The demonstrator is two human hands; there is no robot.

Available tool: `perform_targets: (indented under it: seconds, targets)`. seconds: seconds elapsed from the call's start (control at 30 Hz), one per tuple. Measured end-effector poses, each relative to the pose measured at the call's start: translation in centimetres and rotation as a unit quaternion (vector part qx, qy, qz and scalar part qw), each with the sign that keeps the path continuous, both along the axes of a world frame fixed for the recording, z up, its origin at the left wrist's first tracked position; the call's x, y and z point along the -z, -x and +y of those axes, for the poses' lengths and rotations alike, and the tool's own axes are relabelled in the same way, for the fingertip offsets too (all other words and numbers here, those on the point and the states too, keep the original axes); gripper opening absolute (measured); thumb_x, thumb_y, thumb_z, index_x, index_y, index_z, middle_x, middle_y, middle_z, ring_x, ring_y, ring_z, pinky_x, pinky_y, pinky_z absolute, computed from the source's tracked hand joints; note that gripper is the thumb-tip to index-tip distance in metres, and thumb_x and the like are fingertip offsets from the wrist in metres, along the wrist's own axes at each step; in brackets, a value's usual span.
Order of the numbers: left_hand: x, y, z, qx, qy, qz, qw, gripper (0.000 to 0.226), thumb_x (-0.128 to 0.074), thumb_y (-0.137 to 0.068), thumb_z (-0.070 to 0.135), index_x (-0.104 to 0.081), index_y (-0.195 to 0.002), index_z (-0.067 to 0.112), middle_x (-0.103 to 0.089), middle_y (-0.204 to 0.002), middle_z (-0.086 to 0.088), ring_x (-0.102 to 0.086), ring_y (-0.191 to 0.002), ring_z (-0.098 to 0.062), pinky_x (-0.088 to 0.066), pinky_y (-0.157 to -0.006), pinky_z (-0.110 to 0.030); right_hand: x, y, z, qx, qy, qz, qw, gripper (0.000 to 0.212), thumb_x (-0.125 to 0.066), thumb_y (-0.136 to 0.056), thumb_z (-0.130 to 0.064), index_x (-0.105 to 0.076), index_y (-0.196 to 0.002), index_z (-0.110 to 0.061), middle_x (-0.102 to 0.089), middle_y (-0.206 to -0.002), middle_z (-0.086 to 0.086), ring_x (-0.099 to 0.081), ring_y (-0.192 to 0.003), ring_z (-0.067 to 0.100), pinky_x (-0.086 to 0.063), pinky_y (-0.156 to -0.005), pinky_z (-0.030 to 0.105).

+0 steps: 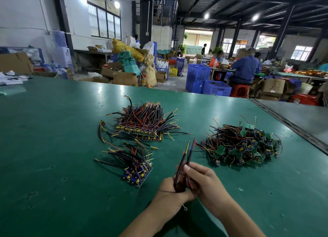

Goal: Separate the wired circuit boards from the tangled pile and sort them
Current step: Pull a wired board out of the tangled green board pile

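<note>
A tangled pile of small green circuit boards with wires (243,146) lies on the right of the green table (53,130). Two sorted stacks lie to the left: a large far stack (145,125) and a smaller near stack (134,164), both with wires fanned out. My left hand (170,188) and my right hand (204,180) meet near the table's front. Together they grip one wired circuit board (184,165). Its black, red and yellow wires stick up and away from me. The board itself is hidden inside my fingers.
A loose wire piece (101,130) lies left of the far stack. Papers (10,78) sit at the table's far left corner. A metal strip (292,128) marks the table's right edge. Beyond the table are blue crates (205,82), cardboard boxes, and seated people at other benches.
</note>
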State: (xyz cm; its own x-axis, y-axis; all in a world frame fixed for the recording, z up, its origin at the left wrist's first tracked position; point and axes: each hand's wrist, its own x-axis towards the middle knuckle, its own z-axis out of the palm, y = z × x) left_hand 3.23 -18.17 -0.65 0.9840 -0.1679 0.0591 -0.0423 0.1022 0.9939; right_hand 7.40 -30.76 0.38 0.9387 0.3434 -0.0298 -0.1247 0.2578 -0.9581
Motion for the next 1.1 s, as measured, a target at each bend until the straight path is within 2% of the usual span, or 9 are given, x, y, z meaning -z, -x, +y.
perform_targets:
  seconds: [0.17,0.27,0.33,0.4,0.53,0.63,0.73,0.97,1.1]
  targets:
    - [0.0,0.0,0.2,0.009,0.002,0.021,1.000,0.020,-0.073,-0.079,-0.002,-0.068,-0.098,0.004,-0.073,-0.088,-0.002,-0.066,-0.085,-0.010,-0.049,-0.077,-0.020,-0.1,0.3,0.7,0.032,0.009,-0.037,0.999,0.033,-0.069,-0.074,-0.024,-0.076,-0.107,-0.022,-0.075,-0.100,0.012,-0.070,-0.086,0.016,-0.056,-0.080,0.025]
    - [0.1,0.0,-0.3,-0.024,0.001,0.045,0.999,0.015,-0.071,-0.084,0.006,-0.069,-0.099,0.009,-0.073,-0.091,0.000,-0.066,-0.087,-0.006,-0.051,-0.080,-0.017,-0.2,0.5,0.8,0.019,0.001,-0.029,0.999,0.031,-0.061,-0.086,-0.016,-0.069,-0.115,-0.016,-0.075,-0.099,0.016,-0.071,-0.086,0.019,-0.057,-0.073,0.025]
    - [0.3,0.0,-0.5,-0.038,0.002,0.049,0.998,0.007,-0.069,-0.085,0.005,-0.070,-0.090,0.010,-0.072,-0.085,0.001,-0.065,-0.081,-0.005,-0.049,-0.075,-0.016,-0.3,0.7,0.7,-0.009,0.014,-0.030,0.999,0.034,-0.065,-0.085,-0.023,-0.068,-0.117,-0.012,-0.074,-0.101,0.016,-0.071,-0.089,0.020,-0.055,-0.075,0.026]
    - [0.4,0.0,-0.3,-0.029,0.007,0.040,0.999,0.018,-0.064,-0.084,-0.004,-0.069,-0.081,0.013,-0.067,-0.076,-0.003,-0.063,-0.073,-0.010,-0.050,-0.066,-0.019,-0.2,0.9,0.7,-0.039,0.051,-0.046,0.997,0.036,-0.072,-0.083,-0.028,-0.068,-0.115,-0.012,-0.074,-0.106,0.012,-0.069,-0.095,0.020,-0.054,-0.087,0.032]
    - [0.5,0.0,-0.5,0.022,-0.008,0.004,1.000,0.031,-0.060,-0.080,-0.012,-0.066,-0.104,0.008,-0.073,-0.084,-0.004,-0.070,-0.076,-0.018,-0.055,-0.062,-0.027,0.2,1.1,1.0,-0.039,0.128,-0.085,0.987,0.026,-0.067,-0.078,-0.036,-0.075,-0.098,-0.020,-0.073,-0.103,0.010,-0.065,-0.090,0.013,-0.050,-0.084,0.028]
    - [0.6,-0.1,-0.5,0.021,0.010,-0.013,1.000,0.047,-0.059,-0.078,-0.022,-0.058,-0.112,0.010,-0.074,-0.091,0.003,-0.070,-0.092,-0.010,-0.054,-0.076,-0.024,0.4,0.9,1.1,-0.026,0.157,-0.106,0.982,0.025,-0.059,-0.084,-0.042,-0.076,-0.094,-0.026,-0.074,-0.100,0.005,-0.067,-0.092,0.014,-0.050,-0.084,0.024]
    - [0.3,0.0,-0.4,0.027,0.029,-0.021,0.999,0.055,-0.060,-0.076,-0.022,-0.054,-0.121,0.008,-0.075,-0.093,0.006,-0.068,-0.094,-0.006,-0.051,-0.076,-0.018,0.6,0.7,1.2,-0.008,0.148,-0.125,0.981,0.024,-0.054,-0.095,-0.037,-0.072,-0.091,-0.020,-0.076,-0.098,0.004,-0.069,-0.095,0.018,-0.053,-0.086,0.026]
    - [0.4,-0.1,-0.2,-0.020,-0.027,-0.054,0.998,0.027,-0.072,-0.073,0.012,-0.072,-0.099,0.018,-0.074,-0.097,-0.001,-0.069,-0.095,-0.013,-0.052,-0.083,-0.022,0.3,0.3,0.6,0.053,0.080,-0.124,0.988,0.024,-0.049,-0.099,-0.015,-0.061,-0.096,0.005,-0.076,-0.089,0.011,-0.073,-0.084,0.021,-0.055,-0.069,0.021]
    - [0.1,-0.2,0.0,-0.021,0.020,-0.057,0.998,0.028,-0.066,-0.069,0.006,-0.072,-0.096,0.012,-0.076,-0.092,-0.004,-0.071,-0.091,-0.015,-0.053,-0.077,-0.022,0.3,0.7,0.7,-0.012,0.109,-0.129,0.986,0.016,-0.058,-0.096,-0.012,-0.071,-0.103,-0.006,-0.076,-0.098,0.004,-0.070,-0.090,0.012,-0.053,-0.076,0.020]
